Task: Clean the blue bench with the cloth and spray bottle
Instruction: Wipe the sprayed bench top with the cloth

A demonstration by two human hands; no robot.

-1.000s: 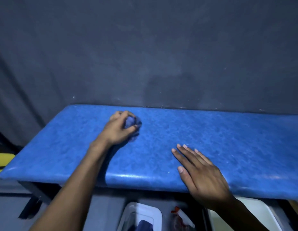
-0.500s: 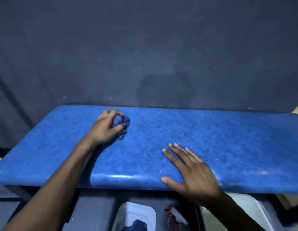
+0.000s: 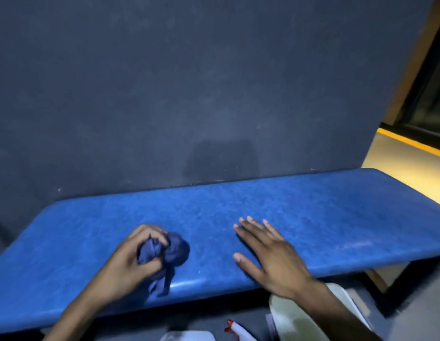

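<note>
Fingers of left hand (image 3: 130, 264) clutch bunched cloth (image 3: 169, 252) on bench (image 3: 312, 217).
Right hand (image 3: 270, 254) lies flat, fingers spread; spray bottle (image 3: 236, 329) sits below, by white bins (image 3: 300, 318).

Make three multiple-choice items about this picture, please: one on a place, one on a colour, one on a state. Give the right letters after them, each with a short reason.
1. Where is the spray bottle?
A. on the bench top
B. below the bench's front edge
C. in the right hand

2. What colour is the cloth?
A. white
B. dark blue
C. yellow

3. How does the right hand lie?
A. flat on the bench, fingers straight
B. curled round the cloth
C. lifted clear of the bench

Answers:
1 B: its red-tipped nozzle shows low in the picture, under the front edge.
2 B: the bunched fabric in the left hand is dark blue.
3 A: its palm faces down on the blue top with spread, straight fingers.
</note>
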